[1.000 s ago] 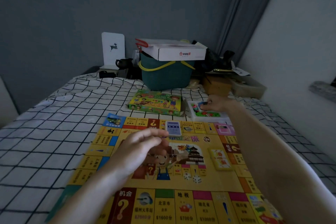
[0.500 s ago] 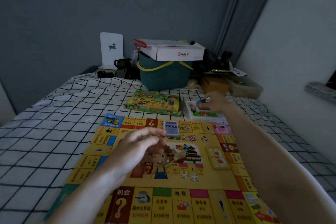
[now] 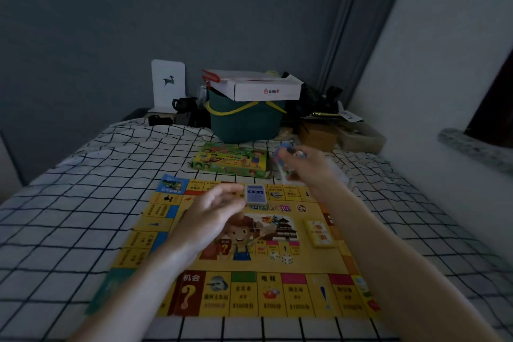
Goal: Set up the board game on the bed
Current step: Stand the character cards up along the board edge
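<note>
Lying flat on the checked bedsheet (image 3: 69, 230), the yellow game board (image 3: 249, 272) is unfolded, its printed border squares facing up.

Items on the board:
- A blue card deck (image 3: 255, 194) sits near the far edge, just beside the fingertips of the left hand.
- A yellow card deck (image 3: 319, 232) sits toward the right side.
- Two white dice (image 3: 281, 257) rest close together near the centre, below the printed cartoon figure.

Left hand (image 3: 211, 216): held above the middle of the board, fingers extended and relaxed, thumb apart from them — holding nothing. Whether the fingertips touch the blue card deck cannot be determined.

Right hand (image 3: 305, 168): raised above the far right corner of the board, fingers curled round a small blue game piece (image 3: 280, 153). Motion blur obscures the piece's shape, and a pale tray under the hand is only partly visible.

Beyond the board, the green game box (image 3: 230, 159) lies on the sheet. Behind it stands a dark green basket (image 3: 245, 122) with a yellow handle — a white cardboard box (image 3: 258, 89) rests across its top. A white card with a deer silhouette (image 3: 168, 82) stands upright against the grey wall.
</note>
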